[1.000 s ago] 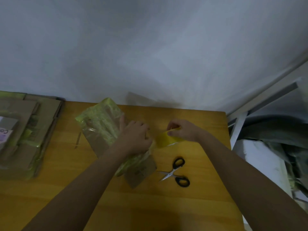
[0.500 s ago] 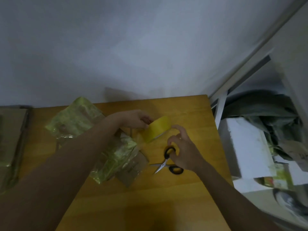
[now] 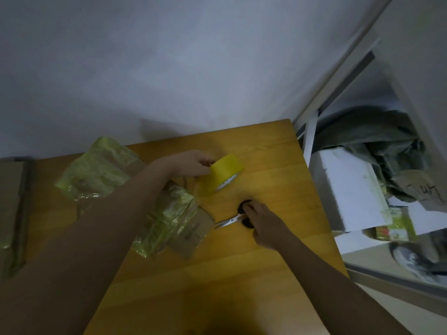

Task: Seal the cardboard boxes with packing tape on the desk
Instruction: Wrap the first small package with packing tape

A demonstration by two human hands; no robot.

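My left hand [image 3: 191, 163] holds the yellow tape roll [image 3: 223, 172] just above the wooden desk [image 3: 266, 160], and a strip of tape runs from the roll down toward the box. A flat cardboard box [image 3: 169, 213] wrapped in yellowish tape lies under my left forearm. A second taped box [image 3: 96, 170] lies behind it to the left. My right hand [image 3: 263, 221] rests on the black handles of the scissors [image 3: 232, 220], fingers curled round them. The scissors lie on the desk with the blades pointing left, toward the box.
Flattened cardboard [image 3: 12, 213] is stacked at the desk's left edge. Right of the desk, lower down, lie a white foam block [image 3: 350, 189], dark cloth [image 3: 375, 136] and paper scraps. A grey wall stands right behind the desk.
My left hand took over the tape roll and lifted it away from the box. My right hand let go of the roll and moved down onto the scissors' handles. The view swung right.
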